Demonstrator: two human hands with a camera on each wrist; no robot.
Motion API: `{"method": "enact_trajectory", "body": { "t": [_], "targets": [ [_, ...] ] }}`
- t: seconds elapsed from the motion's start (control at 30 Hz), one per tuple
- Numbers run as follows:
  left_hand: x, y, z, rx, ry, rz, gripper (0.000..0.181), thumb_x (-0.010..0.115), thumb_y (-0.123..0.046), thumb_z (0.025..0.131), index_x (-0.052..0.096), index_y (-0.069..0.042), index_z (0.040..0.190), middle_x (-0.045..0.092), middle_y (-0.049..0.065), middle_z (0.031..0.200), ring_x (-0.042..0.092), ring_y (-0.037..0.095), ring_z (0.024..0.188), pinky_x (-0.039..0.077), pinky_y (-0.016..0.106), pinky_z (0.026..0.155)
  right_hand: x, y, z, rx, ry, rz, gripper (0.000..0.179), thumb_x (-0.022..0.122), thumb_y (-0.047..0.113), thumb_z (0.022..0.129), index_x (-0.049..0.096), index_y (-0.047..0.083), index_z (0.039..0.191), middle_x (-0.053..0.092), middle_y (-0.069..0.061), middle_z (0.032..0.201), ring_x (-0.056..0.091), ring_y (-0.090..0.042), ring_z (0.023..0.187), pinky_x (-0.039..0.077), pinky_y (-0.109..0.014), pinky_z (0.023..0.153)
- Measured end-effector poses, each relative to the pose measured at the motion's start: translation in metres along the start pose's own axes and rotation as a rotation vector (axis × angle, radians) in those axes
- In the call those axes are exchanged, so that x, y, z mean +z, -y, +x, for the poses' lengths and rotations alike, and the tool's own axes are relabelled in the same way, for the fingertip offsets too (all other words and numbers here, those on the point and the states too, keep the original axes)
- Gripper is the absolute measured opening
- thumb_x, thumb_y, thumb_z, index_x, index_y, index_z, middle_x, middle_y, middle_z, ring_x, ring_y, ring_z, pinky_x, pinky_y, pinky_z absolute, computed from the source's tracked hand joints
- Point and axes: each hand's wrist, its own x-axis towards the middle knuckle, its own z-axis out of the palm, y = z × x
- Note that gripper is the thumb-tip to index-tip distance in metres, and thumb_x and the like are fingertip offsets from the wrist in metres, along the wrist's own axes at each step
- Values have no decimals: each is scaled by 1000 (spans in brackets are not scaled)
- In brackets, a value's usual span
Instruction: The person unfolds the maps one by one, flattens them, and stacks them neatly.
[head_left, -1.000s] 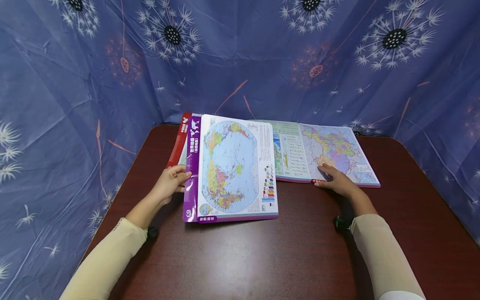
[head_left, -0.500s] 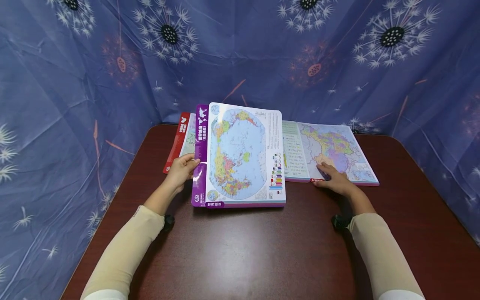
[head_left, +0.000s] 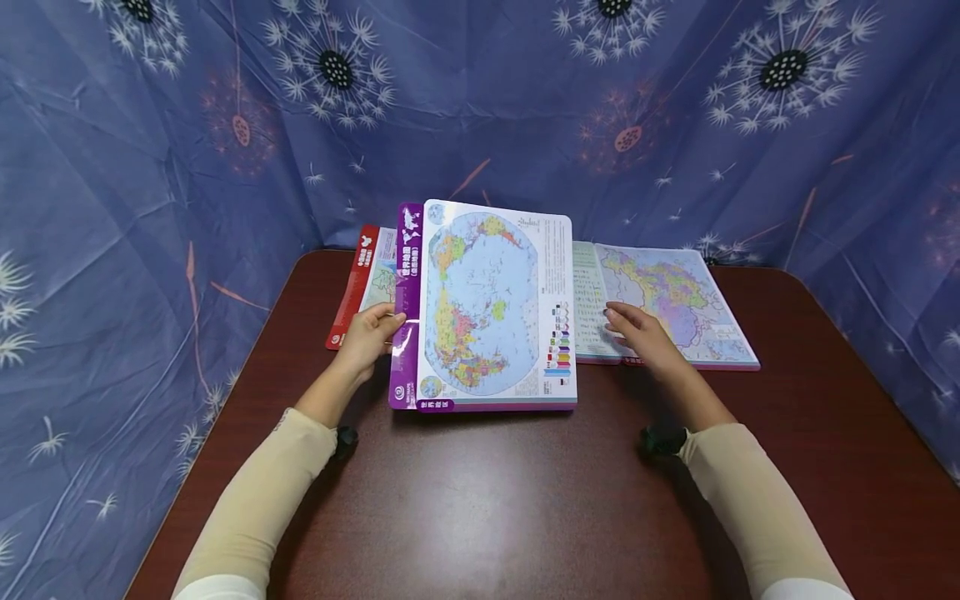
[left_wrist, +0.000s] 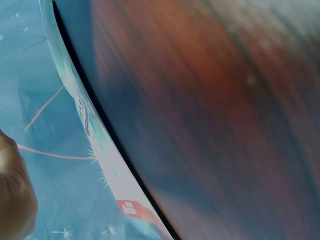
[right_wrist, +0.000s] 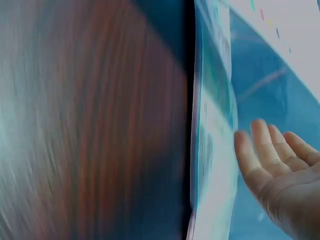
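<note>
A world map book [head_left: 483, 292] with a purple left flap is raised over a second book, turned so its map stands sideways. My left hand [head_left: 367, 337] pinches the purple flap between thumb and fingers; only part of this hand [left_wrist: 15, 195] enters the left wrist view. The second book, an open map book [head_left: 663, 292] with a red flap [head_left: 351, 292], lies on the table, its middle hidden by the purple one. Just right of the world map book, my right hand [head_left: 643, 335] hovers over the open pages. Its fingers [right_wrist: 267, 147] are relaxed, holding nothing.
The dark reddish-brown table [head_left: 472, 492] extends in front of the books and to both sides. A blue curtain [head_left: 480, 100] with dandelion prints hangs behind and along the sides. Dark bands with small devices [head_left: 662, 440] sit at the wrists.
My left hand has carried the world map book right and away from me, over the open book. The right hand has lifted off the open book's lower edge and shifted left.
</note>
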Motion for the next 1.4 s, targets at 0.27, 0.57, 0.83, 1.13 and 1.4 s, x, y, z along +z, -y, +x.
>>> {"method": "enact_trajectory", "body": {
  "t": [0.27, 0.57, 0.83, 1.13, 1.4],
  "targets": [
    [6, 0, 1, 0, -4, -26, 18, 50, -6, 92, 54, 7, 104, 62, -4, 70, 55, 7, 56, 46, 20, 47, 47, 18, -3, 86, -56, 296, 28, 57, 20, 89, 47, -3, 103, 55, -4, 85, 59, -13, 74, 53, -31, 65],
    [7, 4, 1, 13, -8, -22, 16, 51, -6, 91, 54, 7, 100, 60, -3, 67, 50, 5, 54, 43, 18, 45, 51, 18, -7, 54, -81, 289, 21, 57, 14, 89, 48, -5, 89, 59, 1, 74, 59, -11, 66, 52, -27, 58],
    [7, 7, 1, 30, 10, -70, 18, 51, -4, 91, 52, 11, 100, 58, -3, 65, 49, 5, 52, 42, 17, 45, 44, 14, -9, 28, -108, 328, 10, 61, 17, 87, 55, 11, 92, 59, 2, 73, 60, -13, 65, 51, -26, 51],
    [3, 5, -2, 22, 8, -98, 9, 52, -2, 90, 58, -7, 86, 60, -2, 64, 53, 6, 52, 45, 18, 45, 39, 18, -12, 2, -139, 418, 8, 61, 15, 86, 58, 14, 93, 56, 0, 75, 55, -11, 67, 51, -26, 50],
    [-11, 5, -4, 31, 6, -102, 11, 51, -4, 91, 60, -8, 86, 64, -2, 68, 59, 8, 57, 50, 22, 49, 16, 20, -21, -39, -151, 563, 8, 56, 7, 89, 59, 13, 94, 57, -1, 80, 60, -12, 67, 53, -29, 52]
  ]
}}
